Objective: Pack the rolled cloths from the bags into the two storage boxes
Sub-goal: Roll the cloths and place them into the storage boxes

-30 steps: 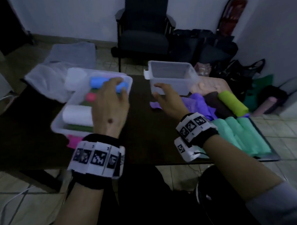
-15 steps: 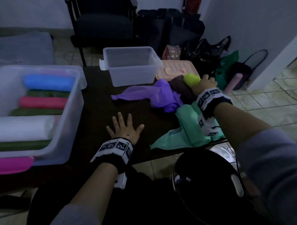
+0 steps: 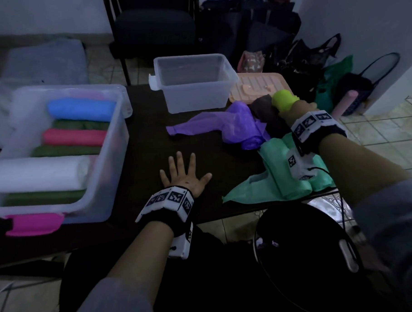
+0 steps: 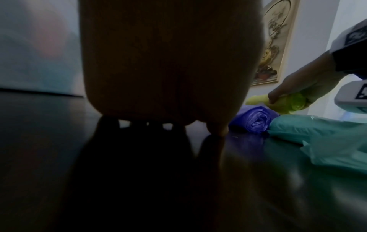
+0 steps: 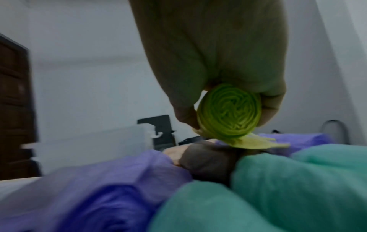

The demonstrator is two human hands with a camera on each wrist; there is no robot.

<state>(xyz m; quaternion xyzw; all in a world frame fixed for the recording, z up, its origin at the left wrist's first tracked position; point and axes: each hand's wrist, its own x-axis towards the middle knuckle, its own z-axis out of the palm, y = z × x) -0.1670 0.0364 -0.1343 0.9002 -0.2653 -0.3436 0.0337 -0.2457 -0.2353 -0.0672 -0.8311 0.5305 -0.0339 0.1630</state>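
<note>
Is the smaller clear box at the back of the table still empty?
Empty. The head view shows the smaller clear box holding no rolls; the right hand grips the lime-green roll outside it.

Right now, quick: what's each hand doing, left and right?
Left hand: open, fingers spread, palm flat on the dark table, holding nothing.
Right hand: closed around the lime-green rolled cloth, lifted just above the pile.

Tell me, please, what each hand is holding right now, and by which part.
The right hand grips the lime-green rolled cloth around its side, near one end. The left hand holds nothing; it lies flat on the table.
</note>
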